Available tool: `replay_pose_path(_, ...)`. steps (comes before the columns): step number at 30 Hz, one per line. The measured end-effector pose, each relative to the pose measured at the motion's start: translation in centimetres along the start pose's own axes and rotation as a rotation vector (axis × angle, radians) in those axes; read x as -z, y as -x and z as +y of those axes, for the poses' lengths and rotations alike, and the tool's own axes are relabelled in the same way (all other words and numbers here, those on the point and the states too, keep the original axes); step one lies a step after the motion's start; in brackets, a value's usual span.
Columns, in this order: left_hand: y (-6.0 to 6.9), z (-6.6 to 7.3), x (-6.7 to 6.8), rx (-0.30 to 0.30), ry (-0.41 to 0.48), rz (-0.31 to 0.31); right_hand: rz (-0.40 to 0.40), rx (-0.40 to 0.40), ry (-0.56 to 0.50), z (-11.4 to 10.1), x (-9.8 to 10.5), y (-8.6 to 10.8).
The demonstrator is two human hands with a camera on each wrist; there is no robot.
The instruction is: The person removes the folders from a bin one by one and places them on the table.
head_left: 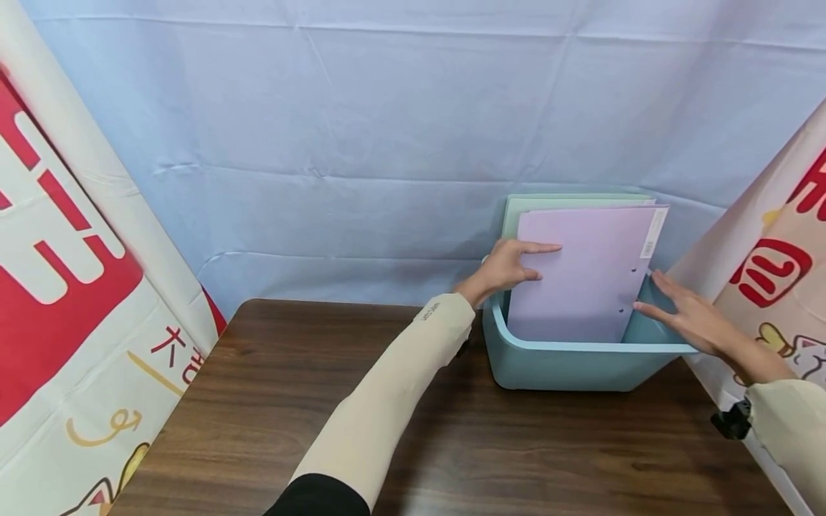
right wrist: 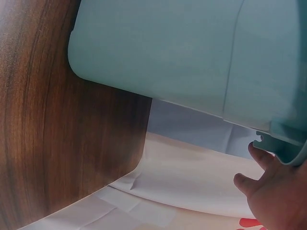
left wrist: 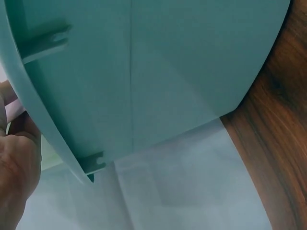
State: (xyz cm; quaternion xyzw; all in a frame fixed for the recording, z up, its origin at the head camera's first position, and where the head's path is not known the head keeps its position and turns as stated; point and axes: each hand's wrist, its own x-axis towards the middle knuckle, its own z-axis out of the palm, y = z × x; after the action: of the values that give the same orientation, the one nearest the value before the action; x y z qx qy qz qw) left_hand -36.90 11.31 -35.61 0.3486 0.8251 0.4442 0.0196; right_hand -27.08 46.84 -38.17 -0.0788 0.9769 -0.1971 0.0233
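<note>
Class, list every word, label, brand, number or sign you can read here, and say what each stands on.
"大": in red on the left banner.
The red character beside it and the large ones above: partly out of sight, unreadable.
Right banner: red characters, not clear enough to read.
Pale left sleeve: dark lettering, too small and blurred.
White label on the purple folder: print too small.

Blue cloth [head_left: 387,129] hangs behind a wooden table [head_left: 258,401].
</note>
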Motion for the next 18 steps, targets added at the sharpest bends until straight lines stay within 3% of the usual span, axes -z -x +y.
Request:
replay_pose_path(4, 0.3, 0.0, -0.3, 0.033, 0.037, 0.035, -0.005, -0.004, -0.004, 0.1, -0.2, 0.0)
replay_pose_path(18, 1.3, 0.7, 0.0, -0.024, 0.079, 0.117, -0.007, 0.019, -0.032, 0.1, -0.2, 0.1)
